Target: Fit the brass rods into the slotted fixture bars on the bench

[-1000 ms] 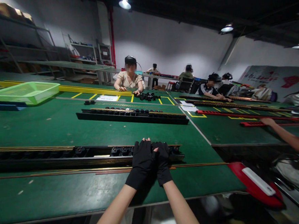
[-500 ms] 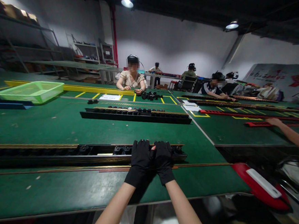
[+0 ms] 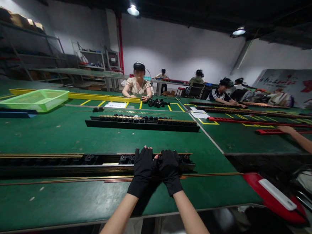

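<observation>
A long black channel (image 3: 100, 168) lies across the green table, with black blocks (image 3: 89, 158) and thin brass-coloured rods (image 3: 41, 154) in it. Over its right part, my left hand (image 3: 144, 164) in a black fingerless glove rests with its fingers bent over the channel. Right beside it, my right hand (image 3: 170, 164), gloved the same way, lies on the channel near its right end. What either hand's fingers press or grip underneath is hidden. Several thin reddish rods (image 3: 117, 181) lie along the table in front of the channel, below the wrists.
Farther back lies a second black channel (image 3: 143, 125). A green basket (image 3: 38, 101) and a yellow bar (image 3: 98, 97) are at the back left. A person (image 3: 138, 84) sits opposite; at right, another person's hand (image 3: 286, 129) touches a red strip (image 3: 269, 132).
My left hand has shifted slightly left along the channel and its fingertips show more. My right hand stays nearly in place. The view has tilted up slightly.
</observation>
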`<state>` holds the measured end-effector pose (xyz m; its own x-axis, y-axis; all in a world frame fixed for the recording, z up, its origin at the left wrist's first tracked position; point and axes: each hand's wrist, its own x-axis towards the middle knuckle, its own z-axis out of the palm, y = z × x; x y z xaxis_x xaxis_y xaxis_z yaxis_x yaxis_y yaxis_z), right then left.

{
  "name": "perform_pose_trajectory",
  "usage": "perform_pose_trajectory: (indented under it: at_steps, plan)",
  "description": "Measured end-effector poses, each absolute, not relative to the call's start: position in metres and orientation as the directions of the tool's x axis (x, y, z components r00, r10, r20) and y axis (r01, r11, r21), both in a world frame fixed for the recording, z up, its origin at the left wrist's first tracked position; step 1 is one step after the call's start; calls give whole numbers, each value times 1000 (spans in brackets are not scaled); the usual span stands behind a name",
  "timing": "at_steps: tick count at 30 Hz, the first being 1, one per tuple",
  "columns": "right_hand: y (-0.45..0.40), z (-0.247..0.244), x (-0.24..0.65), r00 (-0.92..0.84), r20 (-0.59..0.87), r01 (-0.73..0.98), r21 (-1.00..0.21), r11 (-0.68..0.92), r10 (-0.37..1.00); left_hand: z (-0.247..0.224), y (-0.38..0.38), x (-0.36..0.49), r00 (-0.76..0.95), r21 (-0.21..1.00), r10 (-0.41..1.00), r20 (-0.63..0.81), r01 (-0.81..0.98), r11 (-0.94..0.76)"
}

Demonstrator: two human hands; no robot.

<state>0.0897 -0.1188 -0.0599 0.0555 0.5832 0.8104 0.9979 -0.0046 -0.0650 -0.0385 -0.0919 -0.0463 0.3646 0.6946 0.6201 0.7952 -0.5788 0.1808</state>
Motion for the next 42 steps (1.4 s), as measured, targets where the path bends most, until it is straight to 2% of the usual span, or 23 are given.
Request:
perform_pose_trajectory:
  at_steps: [14, 22, 42]
  plan:
    - [-119, -66, 90, 91, 790, 993, -120, 8, 606, -34, -92, -37, 362, 200, 754, 547, 818, -539]
    - [-117, -69, 92, 68, 816, 995, -94, 16, 574, -44, -86, -60, 371, 126, 708, 600, 831, -542]
    - [-121, -66, 92, 74, 783, 995, -97, 3, 617, -46, -81, -78, 416, 69, 725, 550, 842, -535]
